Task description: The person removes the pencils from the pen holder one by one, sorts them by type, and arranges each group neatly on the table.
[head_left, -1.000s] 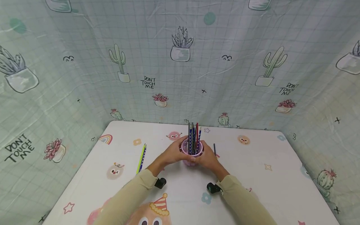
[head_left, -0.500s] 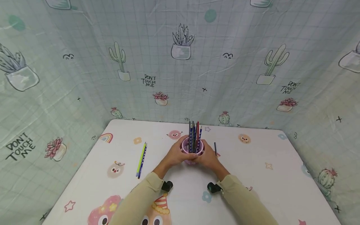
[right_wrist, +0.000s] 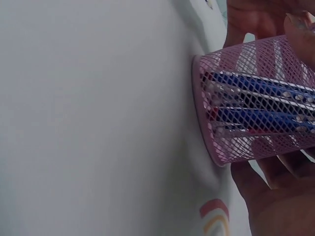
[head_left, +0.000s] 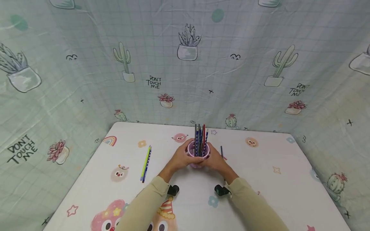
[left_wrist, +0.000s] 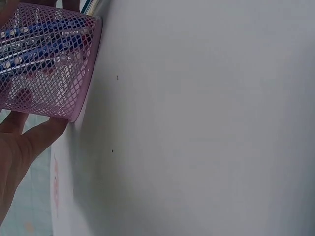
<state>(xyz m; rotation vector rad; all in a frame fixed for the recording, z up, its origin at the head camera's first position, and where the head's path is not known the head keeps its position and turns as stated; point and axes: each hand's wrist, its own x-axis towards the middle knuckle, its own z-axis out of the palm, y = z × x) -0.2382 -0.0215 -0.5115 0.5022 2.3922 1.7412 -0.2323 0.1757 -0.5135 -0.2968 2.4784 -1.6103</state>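
Both hands hold a pink mesh pencil cup (head_left: 196, 166) near the middle of the table. My left hand (head_left: 182, 158) curls round its left side and my right hand (head_left: 215, 159) round its right, with the thumbs meeting at the front. Upright in the cup stand several pencils (head_left: 199, 138), mostly dark blue with dots, and one is red. Through the mesh (left_wrist: 64, 88) in the left wrist view their lower ends show. The cup's base rim (right_wrist: 203, 115) is at the table surface in the right wrist view; whether it touches cannot be told.
On the table (head_left: 254, 166), left of the hands, a yellow-green pencil (head_left: 145, 163) and a blue dotted pencil (head_left: 147, 163) lie side by side. A dark pencil (head_left: 221, 151) lies just right of the right hand, partly hidden by it. A patterned cloth (head_left: 208, 70) rises behind the table.
My left forearm has shifted slightly to the right, uncovering the lower ends of the two pencils on the left. Both hands keep hold of the cup, which has hardly moved.
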